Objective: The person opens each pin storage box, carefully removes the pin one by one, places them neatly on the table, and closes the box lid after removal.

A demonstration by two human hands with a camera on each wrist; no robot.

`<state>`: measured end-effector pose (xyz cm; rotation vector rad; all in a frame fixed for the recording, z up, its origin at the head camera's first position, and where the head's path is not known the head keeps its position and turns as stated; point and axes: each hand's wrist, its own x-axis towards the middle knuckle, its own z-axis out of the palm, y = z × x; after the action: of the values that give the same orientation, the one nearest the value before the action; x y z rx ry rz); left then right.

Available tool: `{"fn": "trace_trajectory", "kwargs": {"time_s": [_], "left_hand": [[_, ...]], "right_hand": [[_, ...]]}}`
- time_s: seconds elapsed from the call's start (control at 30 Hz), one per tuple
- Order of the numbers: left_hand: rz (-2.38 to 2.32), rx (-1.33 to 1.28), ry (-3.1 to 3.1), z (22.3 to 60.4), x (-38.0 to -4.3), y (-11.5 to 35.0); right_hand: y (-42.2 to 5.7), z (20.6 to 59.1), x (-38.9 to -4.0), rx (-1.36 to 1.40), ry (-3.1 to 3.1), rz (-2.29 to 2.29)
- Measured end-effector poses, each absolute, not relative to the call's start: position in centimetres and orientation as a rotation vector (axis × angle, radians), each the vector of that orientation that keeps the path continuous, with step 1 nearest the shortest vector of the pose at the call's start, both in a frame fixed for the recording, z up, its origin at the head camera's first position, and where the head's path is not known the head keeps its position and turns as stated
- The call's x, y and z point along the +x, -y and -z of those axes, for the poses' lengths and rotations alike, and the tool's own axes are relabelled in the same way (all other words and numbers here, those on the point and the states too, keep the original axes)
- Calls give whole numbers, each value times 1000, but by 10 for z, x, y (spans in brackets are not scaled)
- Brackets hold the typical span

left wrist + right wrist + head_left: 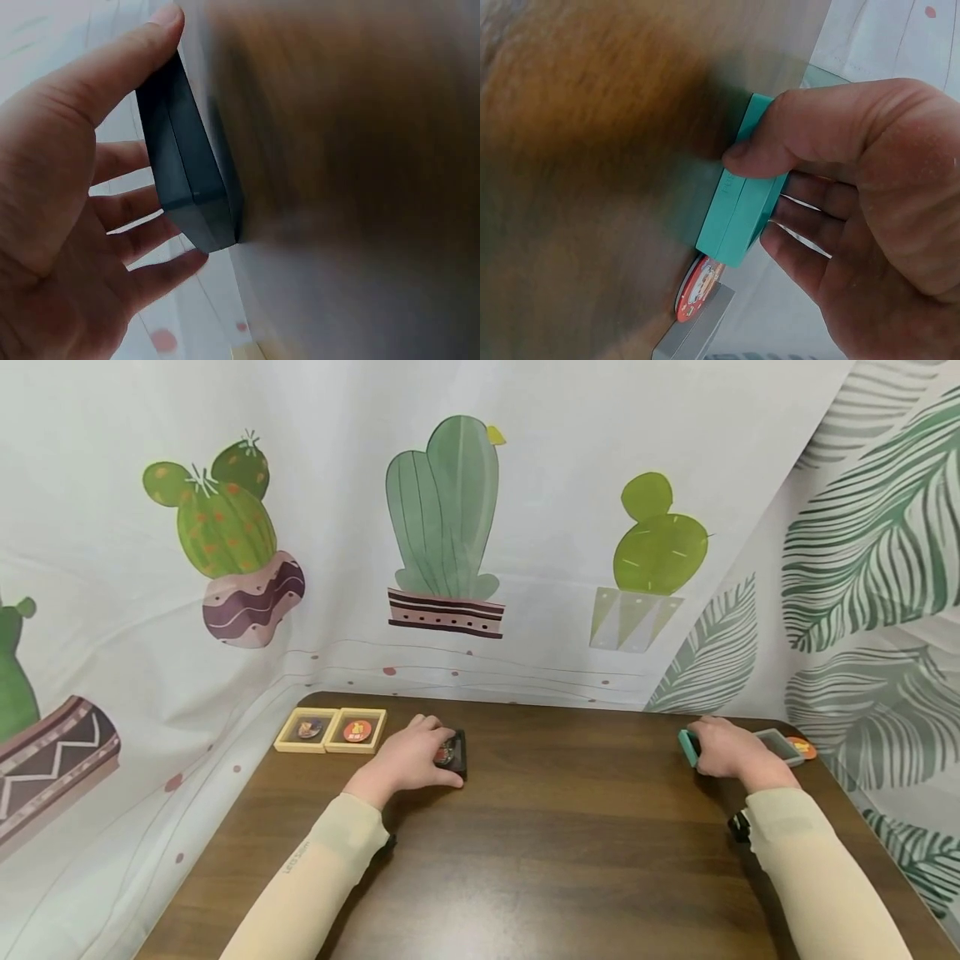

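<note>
On the table's far left-centre, my left hand (pixel 408 753) holds a small black box (pixel 460 758) with a round picture badge inside. The left wrist view has my thumb along one end of that black box (pixel 187 161) and my fingers at its far side. Over to the right, my right hand (pixel 723 747) grips a teal box (pixel 687 748), mostly covered in the head view. From the right wrist, my thumb presses the near side of the teal box (pixel 731 206), with fingers behind it.
Two yellow boxes (pixel 330 745), each holding a round badge, sit side by side left of my left hand. A grey box (pixel 780 745) and an orange round badge (pixel 802 747) lie right of my right hand. A cactus-print cloth (pixel 555 527) hangs behind the brown table (pixel 570 827).
</note>
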<state>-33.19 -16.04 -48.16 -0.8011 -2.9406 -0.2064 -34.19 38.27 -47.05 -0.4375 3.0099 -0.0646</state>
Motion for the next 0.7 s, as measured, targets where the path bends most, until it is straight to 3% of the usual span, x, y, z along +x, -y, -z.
{"fn": "trace_trajectory", "kwargs": {"time_s": [0.7], "left_hand": [[62, -1038, 2856, 478, -277, 88]], "right_hand": [[-383, 470, -340, -466, -3035, 49]]}}
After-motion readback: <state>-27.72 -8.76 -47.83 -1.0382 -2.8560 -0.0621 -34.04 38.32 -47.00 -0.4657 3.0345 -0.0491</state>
